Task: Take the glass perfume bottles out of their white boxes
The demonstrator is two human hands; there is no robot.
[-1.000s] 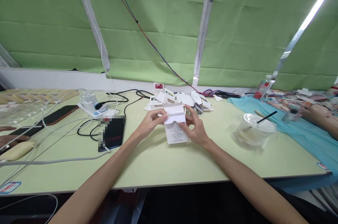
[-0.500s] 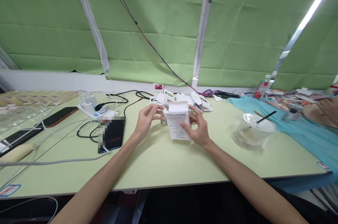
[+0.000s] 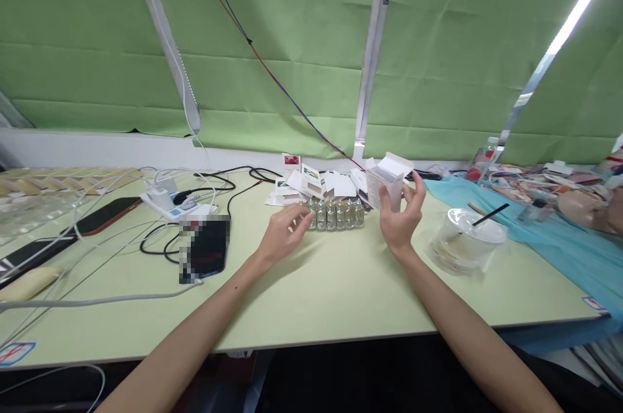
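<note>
My right hand (image 3: pixel 402 218) is closed around a small white carton (image 3: pixel 384 182), raised above the table and tilted, its top flaps open. A row of several small clear glass bottles (image 3: pixel 339 215) with gold-coloured tops stands upright on the table, left of the carton. At the row's left end my left hand (image 3: pixel 285 231) has its fingers curled around the end bottle, which they mostly hide. Behind the bottles lies a pile of white cartons (image 3: pixel 335 186), some with green pictures; one carton with a red picture (image 3: pixel 292 162) stands at the back.
A lidded clear plastic tub (image 3: pixel 467 241) with a black straw stands right of my right hand, beside a blue cloth (image 3: pixel 535 237) holding clutter. To the left are a dark phone (image 3: pixel 211 247), a power strip (image 3: pixel 170 202) and loose cables. A green blind (image 3: pixel 292 43) hangs behind.
My right hand has carried the carton to the right and turned it, which uncovers the bottle row. My left hand has moved slightly right and lower, to the row's left end.
</note>
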